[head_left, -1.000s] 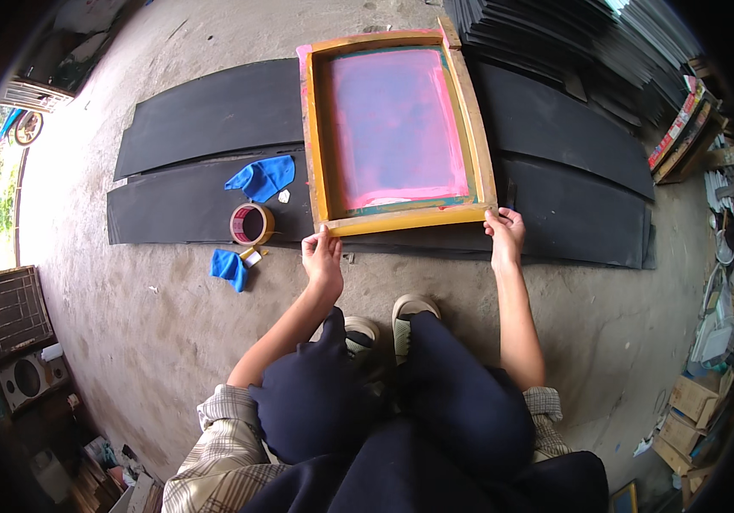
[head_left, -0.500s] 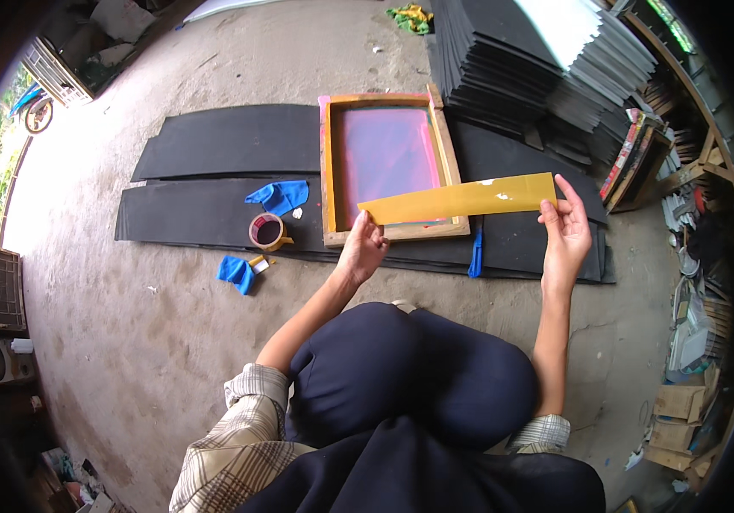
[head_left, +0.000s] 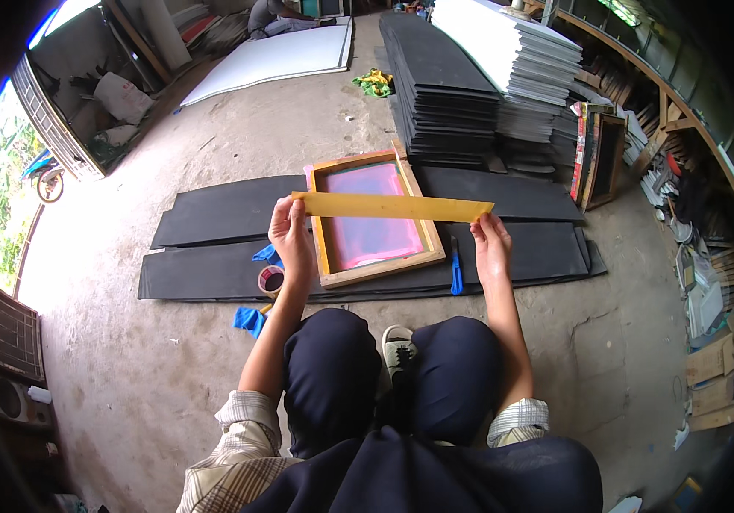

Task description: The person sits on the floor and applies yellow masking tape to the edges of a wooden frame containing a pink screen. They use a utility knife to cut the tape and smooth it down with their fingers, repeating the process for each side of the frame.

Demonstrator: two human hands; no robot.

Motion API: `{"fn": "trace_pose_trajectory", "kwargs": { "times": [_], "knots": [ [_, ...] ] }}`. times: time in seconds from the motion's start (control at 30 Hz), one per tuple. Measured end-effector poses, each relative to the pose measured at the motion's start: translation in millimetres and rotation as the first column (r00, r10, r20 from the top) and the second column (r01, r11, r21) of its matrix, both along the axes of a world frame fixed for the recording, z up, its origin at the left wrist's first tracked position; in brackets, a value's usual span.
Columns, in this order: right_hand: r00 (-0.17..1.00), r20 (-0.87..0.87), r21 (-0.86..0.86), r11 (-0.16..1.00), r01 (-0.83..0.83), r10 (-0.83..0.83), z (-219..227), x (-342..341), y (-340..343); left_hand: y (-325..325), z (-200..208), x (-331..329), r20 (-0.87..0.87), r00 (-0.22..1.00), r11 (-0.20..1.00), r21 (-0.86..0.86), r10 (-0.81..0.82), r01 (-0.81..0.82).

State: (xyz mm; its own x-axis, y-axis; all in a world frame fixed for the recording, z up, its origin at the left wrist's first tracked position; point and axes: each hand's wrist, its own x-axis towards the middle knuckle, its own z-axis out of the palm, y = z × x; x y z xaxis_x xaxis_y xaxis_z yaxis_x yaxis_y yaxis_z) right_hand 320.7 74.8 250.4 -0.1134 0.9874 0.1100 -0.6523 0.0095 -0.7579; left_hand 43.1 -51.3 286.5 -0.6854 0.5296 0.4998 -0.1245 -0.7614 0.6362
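Note:
A strip of yellow-brown tape [head_left: 393,207] is stretched between my hands, level above a wooden-framed printing screen [head_left: 329,280]. My left hand [head_left: 289,224] pinches its left end, and my right hand [head_left: 493,238] pinches its right end. The screen's mesh [head_left: 371,239] is stained pink and purple. It lies on black foam sheets [head_left: 205,271] on the floor. Partly behind my left forearm stand a tape roll [head_left: 270,279] and a blue cloth [head_left: 265,254]. A blue cutter knife [head_left: 457,267] lies right of the screen.
Tall stacks of black sheets [head_left: 435,77] and white sheets [head_left: 504,51] rise beyond the screen. Another blue cloth [head_left: 249,321] lies on the concrete floor [head_left: 153,376]. At the far end a person [head_left: 277,17] sits by a large white sheet [head_left: 273,56]. Frames [head_left: 598,158] lean at right.
Both hands have moved left and the tape strip now spans the screen's middle, tilting down to the right instead of up. My view has lifted, showing the person at the far end.

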Motion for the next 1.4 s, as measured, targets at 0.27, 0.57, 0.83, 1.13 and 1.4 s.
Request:
{"fn": "trace_pose_trajectory", "kwargs": {
  "times": [0.27,0.57,0.83,1.13,1.4],
  "knots": [
    [0.886,0.303,0.142,0.936,0.321,-0.350,1,-40,19,12,-24,-14,-0.067,0.957,0.881,-0.379,0.281,-0.285],
    [0.844,0.399,0.136,0.933,0.332,-0.359,-34,-61,74,62,-78,-43,0.002,0.937,0.774,-0.565,0.349,-0.287],
    [0.688,0.652,0.210,0.947,0.242,-0.320,-78,-64,110,74,-148,-66,0.123,0.952,0.617,-0.783,0.280,-0.080],
    [0.652,0.741,0.065,0.984,0.168,-0.160,-124,-90,116,70,-183,-101,0.208,0.958,0.522,-0.850,0.196,0.078],
    [0.435,0.900,-0.052,0.995,0.082,0.011,-159,-84,144,69,-197,-108,-0.215,0.976,0.210,-0.956,-0.020,-0.206]
  ]
}}
